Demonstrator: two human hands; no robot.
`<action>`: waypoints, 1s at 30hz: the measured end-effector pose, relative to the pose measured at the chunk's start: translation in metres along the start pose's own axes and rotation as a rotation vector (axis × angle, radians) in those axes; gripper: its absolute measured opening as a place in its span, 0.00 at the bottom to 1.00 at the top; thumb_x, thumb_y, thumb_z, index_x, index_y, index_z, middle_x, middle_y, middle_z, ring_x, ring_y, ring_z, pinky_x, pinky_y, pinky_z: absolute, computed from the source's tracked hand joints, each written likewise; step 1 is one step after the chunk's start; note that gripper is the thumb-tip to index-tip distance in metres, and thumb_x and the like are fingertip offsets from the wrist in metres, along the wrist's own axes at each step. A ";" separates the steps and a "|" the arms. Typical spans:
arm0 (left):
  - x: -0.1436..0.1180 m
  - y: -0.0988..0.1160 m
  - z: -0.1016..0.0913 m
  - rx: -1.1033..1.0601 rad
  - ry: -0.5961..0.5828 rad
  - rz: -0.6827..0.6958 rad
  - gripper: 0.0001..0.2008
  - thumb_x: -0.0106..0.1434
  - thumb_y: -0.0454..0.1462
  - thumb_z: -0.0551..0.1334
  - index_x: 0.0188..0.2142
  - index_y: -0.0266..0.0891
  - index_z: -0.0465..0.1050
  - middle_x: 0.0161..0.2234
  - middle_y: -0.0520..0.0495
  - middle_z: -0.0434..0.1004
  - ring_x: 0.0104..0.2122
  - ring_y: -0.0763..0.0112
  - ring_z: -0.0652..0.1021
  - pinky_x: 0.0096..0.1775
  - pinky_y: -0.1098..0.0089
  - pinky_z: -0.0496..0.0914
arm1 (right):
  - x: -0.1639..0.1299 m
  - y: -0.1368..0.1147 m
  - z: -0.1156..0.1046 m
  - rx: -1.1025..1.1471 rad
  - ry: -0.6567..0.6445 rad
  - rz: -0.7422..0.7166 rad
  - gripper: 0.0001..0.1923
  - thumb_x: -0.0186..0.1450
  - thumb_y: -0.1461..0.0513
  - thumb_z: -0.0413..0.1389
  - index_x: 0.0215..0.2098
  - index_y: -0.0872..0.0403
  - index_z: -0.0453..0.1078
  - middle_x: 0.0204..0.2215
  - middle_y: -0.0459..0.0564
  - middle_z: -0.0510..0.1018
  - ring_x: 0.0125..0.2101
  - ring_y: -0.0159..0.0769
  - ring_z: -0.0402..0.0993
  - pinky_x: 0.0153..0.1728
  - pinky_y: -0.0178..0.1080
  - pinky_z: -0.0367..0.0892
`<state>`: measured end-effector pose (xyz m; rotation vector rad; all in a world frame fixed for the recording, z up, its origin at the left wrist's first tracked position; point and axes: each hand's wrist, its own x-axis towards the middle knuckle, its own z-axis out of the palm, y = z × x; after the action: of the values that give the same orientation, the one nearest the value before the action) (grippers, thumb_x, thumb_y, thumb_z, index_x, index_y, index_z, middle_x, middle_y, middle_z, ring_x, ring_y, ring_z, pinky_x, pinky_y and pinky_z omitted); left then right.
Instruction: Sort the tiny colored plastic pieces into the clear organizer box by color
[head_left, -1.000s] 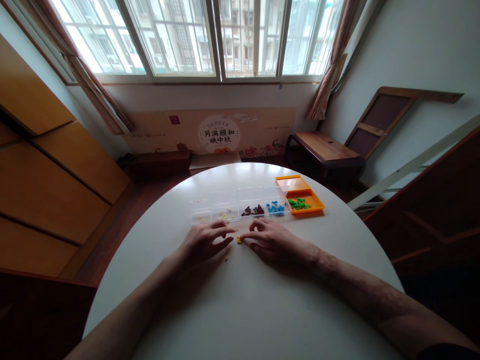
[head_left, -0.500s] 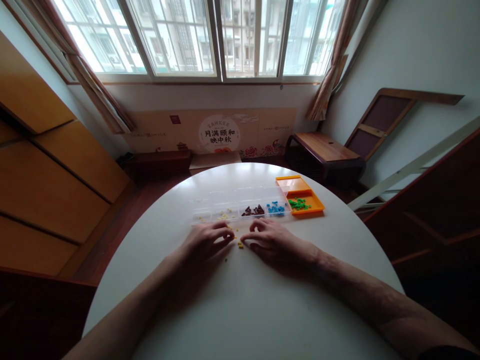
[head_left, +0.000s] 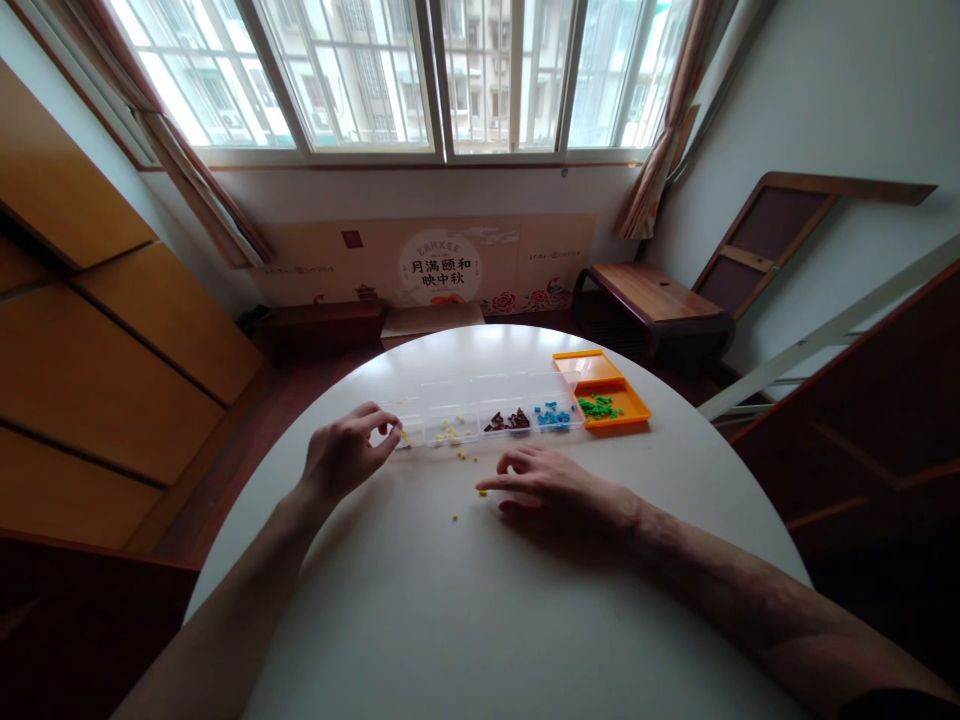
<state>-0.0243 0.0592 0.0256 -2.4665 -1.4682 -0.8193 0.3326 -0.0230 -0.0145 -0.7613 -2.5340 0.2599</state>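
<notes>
My left hand is over the left end of a clear compartment box, thumb and forefinger pinched together. A yellow speck shows right by those fingertips; whether they hold it or it lies in the compartment, I cannot make out. On the white table, my right hand stretches its forefinger onto a small yellow piece, the other fingers loosely bent. A few more yellow bits lie loose nearby. In the box's front row are pale yellow pieces, dark brown pieces and blue pieces.
At the box's right end stands an orange tray with green pieces inside. The box's transparent lid lies open behind it. The round white table ends in a curved edge; a wooden stool is beyond it.
My left hand has moved left and away, from the loose yellow pieces to the box's leftmost compartment. My right hand stays almost in place, its forefinger now on a yellow piece.
</notes>
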 end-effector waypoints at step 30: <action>-0.019 0.066 0.037 -0.413 -0.270 0.508 0.09 0.77 0.39 0.62 0.42 0.44 0.83 0.39 0.48 0.84 0.31 0.72 0.80 0.35 0.72 0.70 | 0.004 -0.004 0.001 0.048 0.079 0.063 0.08 0.76 0.62 0.58 0.50 0.49 0.78 0.44 0.51 0.80 0.41 0.38 0.75 0.45 0.39 0.71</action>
<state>0.0383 0.0259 -0.0060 -3.1572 -0.7001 -0.7593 0.3274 -0.0245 -0.0123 -0.8180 -2.4242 0.3051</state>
